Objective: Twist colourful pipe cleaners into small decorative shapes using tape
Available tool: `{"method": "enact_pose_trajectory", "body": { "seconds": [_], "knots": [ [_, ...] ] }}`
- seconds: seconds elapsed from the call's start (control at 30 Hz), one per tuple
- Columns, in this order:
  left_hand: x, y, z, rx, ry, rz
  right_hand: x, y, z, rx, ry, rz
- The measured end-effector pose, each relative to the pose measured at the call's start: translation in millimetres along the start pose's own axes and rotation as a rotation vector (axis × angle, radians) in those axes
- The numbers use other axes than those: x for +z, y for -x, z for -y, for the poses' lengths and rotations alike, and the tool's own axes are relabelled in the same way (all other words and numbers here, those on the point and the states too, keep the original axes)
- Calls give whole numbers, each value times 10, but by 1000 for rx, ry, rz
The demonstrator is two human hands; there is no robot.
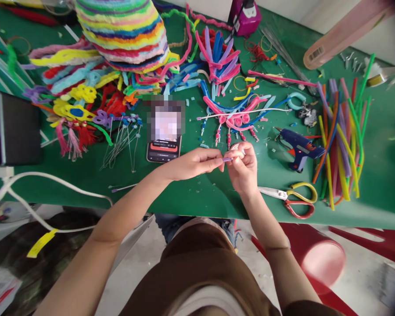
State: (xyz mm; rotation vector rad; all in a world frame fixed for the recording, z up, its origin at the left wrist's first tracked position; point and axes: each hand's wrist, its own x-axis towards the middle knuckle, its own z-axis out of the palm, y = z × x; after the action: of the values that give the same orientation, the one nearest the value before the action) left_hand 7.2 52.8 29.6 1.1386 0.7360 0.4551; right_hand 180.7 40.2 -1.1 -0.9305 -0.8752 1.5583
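My left hand (202,163) and my right hand (245,171) meet above the front of the green table. Between their fingertips is a short purple piece (228,159), which looks like a bit of chenille stem. Both hands are closed in a pinch on it. A pale round thing (235,147) shows at my right fingers; its kind is not clear. Just beyond the hands lies a pink and blue chenille-stem ornament (240,118) with beaded strands. Scissors (289,195) with yellow and red handles rest right of my right wrist.
A phone (163,151) lies left of the hands. The blue glue gun (299,147) and a bundle of chenille stems (344,140) are at right. Wire pins (121,142) and a striped fuzzy bundle (125,35) are at left. A pink bottle (342,37) stands at the back right.
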Motion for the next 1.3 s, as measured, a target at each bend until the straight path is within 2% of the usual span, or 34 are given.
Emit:
{"method": "enact_pose_trajectory", "body": {
  "seconds": [0.53, 1.0, 1.3],
  "knots": [
    [-3, -2, 3, -20, -26, -11, -9, 10, -13, -7, 49, -25],
    [12, 2, -21, -24, 34, -12, -23, 23, -17, -41, 107, -22],
    [13, -4, -9, -18, 28, -22, -27, 28, -20, -111, 153, -25]
  ]
}}
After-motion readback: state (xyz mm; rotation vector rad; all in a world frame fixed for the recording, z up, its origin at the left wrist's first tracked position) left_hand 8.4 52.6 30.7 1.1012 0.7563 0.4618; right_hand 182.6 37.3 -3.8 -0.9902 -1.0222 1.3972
